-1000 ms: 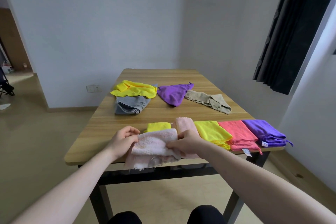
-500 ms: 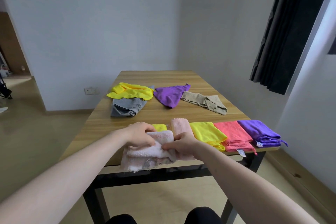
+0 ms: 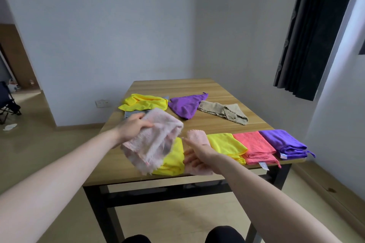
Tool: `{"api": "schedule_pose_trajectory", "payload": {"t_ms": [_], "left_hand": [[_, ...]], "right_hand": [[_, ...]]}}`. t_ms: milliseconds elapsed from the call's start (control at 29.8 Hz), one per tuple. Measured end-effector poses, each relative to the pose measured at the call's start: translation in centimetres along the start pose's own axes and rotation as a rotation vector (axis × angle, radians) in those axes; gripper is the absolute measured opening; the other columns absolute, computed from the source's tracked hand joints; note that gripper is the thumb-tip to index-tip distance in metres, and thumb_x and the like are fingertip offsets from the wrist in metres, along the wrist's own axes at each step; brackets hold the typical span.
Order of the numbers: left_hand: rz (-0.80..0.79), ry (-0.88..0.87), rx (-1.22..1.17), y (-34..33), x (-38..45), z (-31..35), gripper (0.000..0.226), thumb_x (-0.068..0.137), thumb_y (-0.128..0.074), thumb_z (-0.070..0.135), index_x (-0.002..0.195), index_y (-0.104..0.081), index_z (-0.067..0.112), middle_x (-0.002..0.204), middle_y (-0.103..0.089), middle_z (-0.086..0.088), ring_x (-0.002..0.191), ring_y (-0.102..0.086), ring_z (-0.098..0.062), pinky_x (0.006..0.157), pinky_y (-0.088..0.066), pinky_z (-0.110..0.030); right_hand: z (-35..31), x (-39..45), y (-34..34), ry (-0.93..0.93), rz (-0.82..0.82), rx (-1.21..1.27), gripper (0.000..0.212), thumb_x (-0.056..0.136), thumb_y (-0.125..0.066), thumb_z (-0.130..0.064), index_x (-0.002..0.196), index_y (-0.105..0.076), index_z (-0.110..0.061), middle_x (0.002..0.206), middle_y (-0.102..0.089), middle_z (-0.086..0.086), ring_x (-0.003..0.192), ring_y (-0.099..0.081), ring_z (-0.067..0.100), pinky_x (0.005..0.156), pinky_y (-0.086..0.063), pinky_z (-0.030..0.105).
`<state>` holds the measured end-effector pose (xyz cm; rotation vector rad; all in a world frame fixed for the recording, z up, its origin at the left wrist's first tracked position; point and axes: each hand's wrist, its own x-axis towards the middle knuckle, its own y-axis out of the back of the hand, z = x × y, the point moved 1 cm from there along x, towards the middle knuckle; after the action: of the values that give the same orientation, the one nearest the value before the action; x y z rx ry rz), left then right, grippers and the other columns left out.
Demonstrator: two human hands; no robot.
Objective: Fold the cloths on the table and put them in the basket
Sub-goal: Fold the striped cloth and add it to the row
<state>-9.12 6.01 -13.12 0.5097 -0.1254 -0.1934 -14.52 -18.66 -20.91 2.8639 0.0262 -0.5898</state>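
Light: soft, even daylight, my room moderately bright.
Source: the right side, beside the dark curtain.
Shadows: faint, under my worktop.
Blur: the pink cloth I lift is smeared.
Edges: wide-angle bending of walls.

Near edge crowded, far end of the table open

Folded cloths line the near edge of the table from the yellow cloth to the purple cloth on the right; loose cloths cross the middle; bare wood lies beyond them and between the rows.
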Motion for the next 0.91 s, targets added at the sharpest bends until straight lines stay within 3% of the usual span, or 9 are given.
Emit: {"api": "schedule_pose_trajectory", "payload": {"t_ms": [67,201,302,369,436,537,704,805,906], "left_hand": [[0.114,0.028,-0.107,1.3,-0.1,-0.7,0.016,0.087,-0.069,0.021,0.102,-0.071,0.015,0.099,-0.075,-0.003,0.092,-0.07,-0.022,0.082,-0.054,-0.036],[0.23,0.121,-0.167,3.2,0.0,-4.1,0.028,0.09,-0.065,0.022,0.118,-0.064,0.016,0.116,-0.072,-0.007,0.105,-0.069,-0.027,0.099,-0.053,-0.048],[0.323,0.247,-0.112,3.3,0.1,-7.2,0.032,0.093,-0.065,0.02,0.122,-0.058,0.008,0.121,-0.066,-0.012,0.108,-0.064,-0.03,0.098,-0.052,-0.048],[0.304,0.333,-0.081,2.7,-0.3,-9.0,0.042,0.094,-0.065,0.019,0.131,-0.05,0.005,0.126,-0.061,-0.014,0.109,-0.06,-0.03,0.093,-0.051,-0.045],[0.237,0.392,0.027,1.9,-0.7,-10.6,0.055,0.095,-0.064,0.018,0.144,-0.04,0.006,0.138,-0.054,-0.016,0.116,-0.055,-0.033,0.096,-0.046,-0.043],[0.187,0.387,0.252,0.8,-1.2,-11.2,0.08,0.093,-0.063,0.021,0.159,-0.019,0.014,0.161,-0.032,-0.013,0.142,-0.039,-0.035,0.11,-0.036,-0.042],[0.137,0.163,0.643,-0.5,-0.8,-9.7,0.077,0.091,-0.055,0.027,0.16,-0.021,0.023,0.165,-0.012,0.001,0.151,-0.014,-0.033,0.121,-0.024,-0.049],[0.019,0.061,0.703,-1.4,-0.8,-9.0,0.062,0.097,-0.041,0.036,0.158,-0.03,0.03,0.169,-0.011,0.006,0.154,-0.008,-0.027,0.124,-0.017,-0.049],[-0.082,0.078,0.749,-2.5,-0.8,-9.1,0.065,0.099,-0.032,0.053,0.16,-0.023,0.035,0.171,-0.004,0.007,0.157,0.002,-0.022,0.126,-0.008,-0.048]], "right_hand": [[0.2,0.1,0.0,-0.004,0.002,-0.022,0.061,0.089,-0.063,-0.063,0.11,-0.07,-0.006,0.074,-0.076,0.004,0.048,-0.047,0.012,0.043,-0.041,0.02],[0.2,0.1,0.0,-0.001,0.0,-0.02,0.05,0.092,-0.066,-0.054,0.109,-0.071,-0.007,0.072,-0.075,0.001,0.051,-0.049,0.011,0.045,-0.042,0.019],[0.3,0.1,-0.1,0.009,0.0,-0.014,0.047,0.093,-0.067,-0.049,0.11,-0.07,-0.006,0.071,-0.075,0.001,0.051,-0.05,0.011,0.045,-0.043,0.019],[0.3,0.0,-0.1,0.012,-0.002,0.001,0.045,0.093,-0.067,-0.047,0.11,-0.07,-0.005,0.074,-0.075,0.003,0.05,-0.05,0.011,0.043,-0.043,0.019],[0.4,0.2,-0.1,0.018,-0.005,-0.003,0.043,0.094,-0.067,-0.045,0.11,-0.069,-0.005,0.079,-0.075,0.005,0.049,-0.05,0.011,0.043,-0.043,0.019],[0.5,0.5,-0.1,0.032,0.009,-0.032,0.041,0.094,-0.066,-0.043,0.111,-0.068,-0.006,0.082,-0.076,0.005,0.048,-0.051,0.011,0.044,-0.043,0.021],[0.9,0.6,-0.6,0.055,0.038,-0.057,0.035,0.094,-0.066,-0.037,0.104,-0.072,-0.004,0.075,-0.073,0.002,0.049,-0.052,0.013,0.046,-0.044,0.024],[1.1,0.7,-1.1,0.224,0.157,-0.35,0.022,0.085,-0.069,-0.039,0.092,-0.074,-0.019,0.083,-0.07,-0.006,0.075,-0.064,0.012,0.065,-0.049,0.025],[1.0,0.9,-1.3,0.611,0.396,-0.65,0.018,0.074,-0.065,-0.038,0.083,-0.072,-0.024,0.097,-0.057,-0.009,0.106,-0.054,0.018,0.085,-0.048,0.028]]}}
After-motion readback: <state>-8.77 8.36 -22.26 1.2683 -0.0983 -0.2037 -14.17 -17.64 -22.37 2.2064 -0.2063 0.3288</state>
